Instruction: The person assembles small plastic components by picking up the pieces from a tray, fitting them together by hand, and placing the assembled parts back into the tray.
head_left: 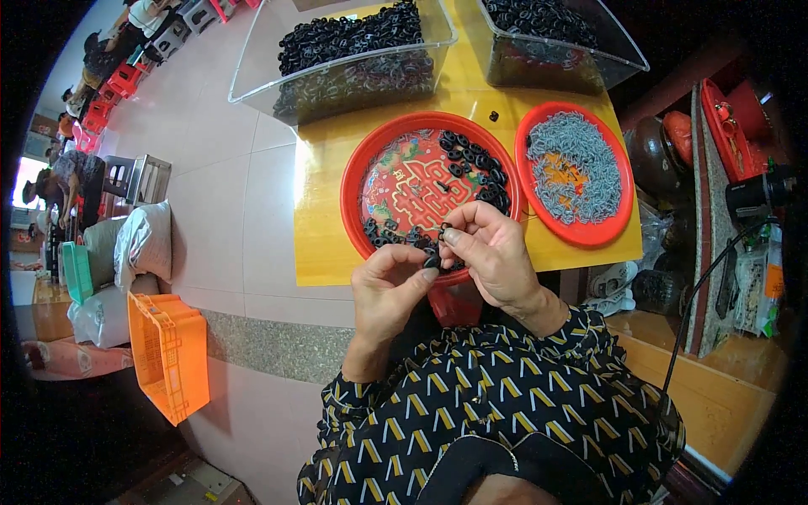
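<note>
My left hand (391, 290) is closed, its thumb and forefinger pinching a small black oval plastic piece (431, 262). Close to it, my right hand (498, 257) pinches another small black piece (443, 230) between thumb and fingertips. Both hands are over the near edge of a round red tray (348, 181) with a patterned bottom. Black ring-shaped plastic pieces (481, 160) lie along the tray's right side, and more sit at its near left, partly hidden by my fingers. Whether the two held pieces touch cannot be made out.
On the yellow table (320, 244), a red plate (523, 126) holds many small grey metal parts (581, 143). Two clear bins (362, 80) (547, 63) of black pieces stand at the back. An orange crate (181, 358) and white sacks (143, 244) are on the left; people sit farther off.
</note>
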Action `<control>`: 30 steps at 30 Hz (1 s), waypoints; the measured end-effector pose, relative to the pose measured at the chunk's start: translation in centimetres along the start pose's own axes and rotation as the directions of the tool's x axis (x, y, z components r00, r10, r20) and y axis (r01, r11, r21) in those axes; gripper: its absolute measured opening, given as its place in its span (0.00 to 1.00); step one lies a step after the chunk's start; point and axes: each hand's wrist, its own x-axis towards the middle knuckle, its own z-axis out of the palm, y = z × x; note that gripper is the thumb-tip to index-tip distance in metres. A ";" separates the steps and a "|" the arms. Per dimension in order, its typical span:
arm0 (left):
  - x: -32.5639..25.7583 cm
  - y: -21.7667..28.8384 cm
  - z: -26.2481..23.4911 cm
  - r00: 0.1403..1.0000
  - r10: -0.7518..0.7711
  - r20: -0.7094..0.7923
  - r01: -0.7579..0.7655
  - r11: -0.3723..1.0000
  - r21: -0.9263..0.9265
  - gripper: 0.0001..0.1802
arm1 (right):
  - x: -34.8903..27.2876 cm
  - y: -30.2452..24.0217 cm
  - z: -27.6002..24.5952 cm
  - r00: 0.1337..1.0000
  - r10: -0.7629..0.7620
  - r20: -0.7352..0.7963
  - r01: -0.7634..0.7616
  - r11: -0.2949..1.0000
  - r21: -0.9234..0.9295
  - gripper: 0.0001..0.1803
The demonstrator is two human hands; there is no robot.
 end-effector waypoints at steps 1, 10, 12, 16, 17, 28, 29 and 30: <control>0.1 0.1 0.1 1.000 -0.001 -0.001 0.001 1.000 0.000 0.10 | 0.1 0.0 0.0 1.000 0.008 0.010 -0.008 0.999 -0.031 0.06; 0.5 -1.8 -1.8 0.993 -0.048 0.105 0.072 0.969 -0.238 0.16 | 0.1 -1.2 -1.5 0.991 0.127 0.049 -0.119 0.983 -0.138 0.06; 0.6 -1.9 -1.7 0.997 -0.034 0.069 0.054 0.948 -0.315 0.17 | -0.2 -1.5 -1.2 0.988 0.147 0.051 -0.137 0.977 -0.162 0.05; 0.6 -2.1 -1.6 0.997 -0.047 0.063 0.067 0.921 -0.385 0.17 | -0.4 -1.6 -0.7 0.985 0.158 0.068 -0.133 0.950 -0.282 0.04; 0.6 -2.2 -1.6 0.997 -0.047 0.061 0.067 0.920 -0.387 0.17 | -0.4 -1.5 -0.7 0.987 0.147 0.069 -0.117 0.938 -0.326 0.04; 0.5 -2.4 -1.4 1.000 0.007 0.020 -0.001 0.958 -0.285 0.17 | -0.4 -1.1 -0.5 0.988 0.127 0.092 -0.066 0.869 -0.490 0.06; 0.5 -2.4 -1.3 1.000 0.008 0.021 -0.001 0.958 -0.286 0.17 | -0.4 -1.1 -0.5 0.988 0.119 0.101 -0.054 0.867 -0.496 0.05; 0.5 -2.4 -1.3 1.000 0.016 0.016 -0.011 0.963 -0.269 0.17 | -0.4 -1.1 -0.5 0.988 0.120 0.101 -0.054 0.866 -0.497 0.05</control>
